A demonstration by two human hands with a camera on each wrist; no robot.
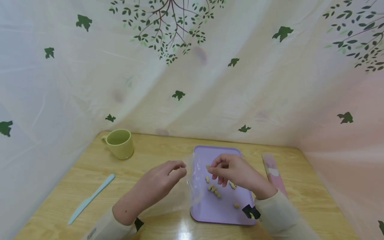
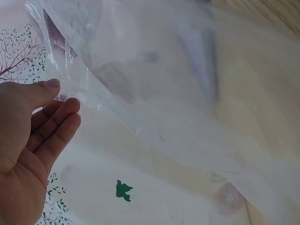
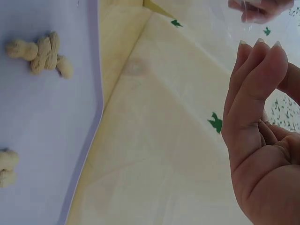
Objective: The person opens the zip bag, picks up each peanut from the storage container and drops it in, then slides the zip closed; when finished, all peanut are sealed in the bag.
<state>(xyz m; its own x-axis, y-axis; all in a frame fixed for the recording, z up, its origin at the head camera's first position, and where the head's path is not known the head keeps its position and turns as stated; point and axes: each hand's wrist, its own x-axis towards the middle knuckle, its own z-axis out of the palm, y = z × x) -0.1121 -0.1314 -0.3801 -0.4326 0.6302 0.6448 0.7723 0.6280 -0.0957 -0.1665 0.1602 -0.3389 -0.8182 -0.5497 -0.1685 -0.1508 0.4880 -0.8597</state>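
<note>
My left hand [image 1: 159, 183] pinches the edge of a clear plastic bag [image 2: 154, 89] between thumb and fingers. The bag hangs below and beside the hand, over the left side of a lilac tray [image 1: 222, 215]. Above the tray, my right hand [image 1: 235, 171] pinches a peanut in its shell [image 1: 208, 167] at the fingertips, close to the bag. In the right wrist view the fingers hide that peanut. Several more peanuts [image 3: 44, 54] lie on the tray, some in a small cluster, others apart.
A green mug [image 1: 121, 145] stands at the back left of the wooden table [image 1: 159, 146]. A pale blue knife [image 1: 90, 200] lies at the left. Right of the tray is a flat pink and white strip [image 1: 274, 173], partly behind the right forearm. A printed curtain [image 1: 210, 100] surrounds the table.
</note>
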